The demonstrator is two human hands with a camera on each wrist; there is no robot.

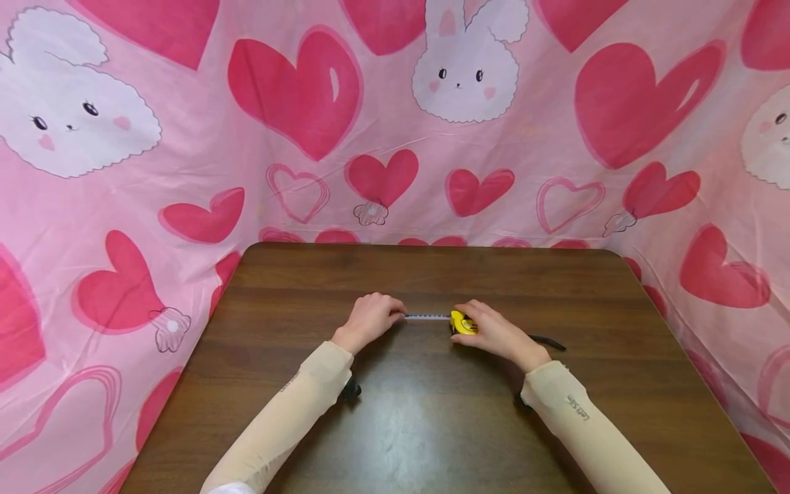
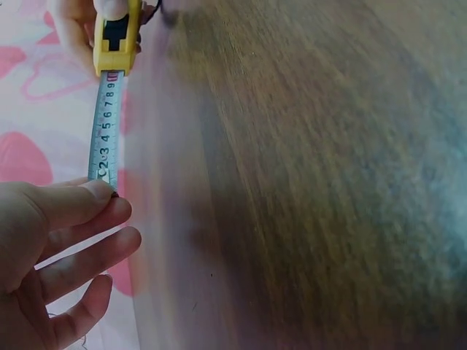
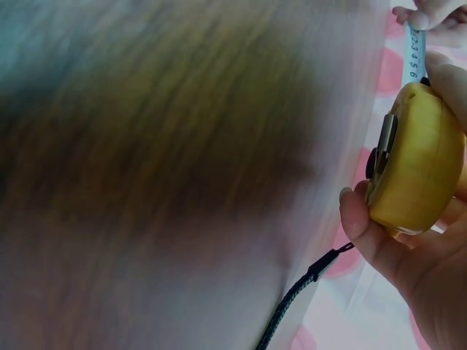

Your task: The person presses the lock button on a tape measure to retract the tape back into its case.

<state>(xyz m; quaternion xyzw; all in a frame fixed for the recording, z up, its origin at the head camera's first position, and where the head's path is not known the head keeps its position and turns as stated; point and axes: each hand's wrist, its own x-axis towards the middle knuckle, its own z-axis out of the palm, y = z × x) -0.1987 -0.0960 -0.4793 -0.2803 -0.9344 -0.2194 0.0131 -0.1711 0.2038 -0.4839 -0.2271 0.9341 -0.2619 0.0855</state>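
A yellow tape measure (image 1: 463, 322) is held in my right hand (image 1: 494, 333), fingers and thumb around its case. Out of the case runs a short length of white blade (image 1: 428, 317), stretched toward the left. My left hand (image 1: 372, 319) pinches the blade's free end between thumb and forefinger, its other fingers spread apart in the left wrist view. Black numbers up to about 9 show on the blade (image 2: 107, 131) there. From the back of the case (image 3: 419, 160) hangs a black wrist strap (image 3: 295, 292) in the right wrist view.
Both hands are above a brown wood-grain table (image 1: 432, 418) with rounded far corners. Pink cloth (image 1: 395, 130) printed with hearts and rabbits hangs behind it and along both sides. Beige sleeves (image 1: 284, 412) cover the forearms, and a dark wrist device (image 1: 350, 391) shows under the left one.
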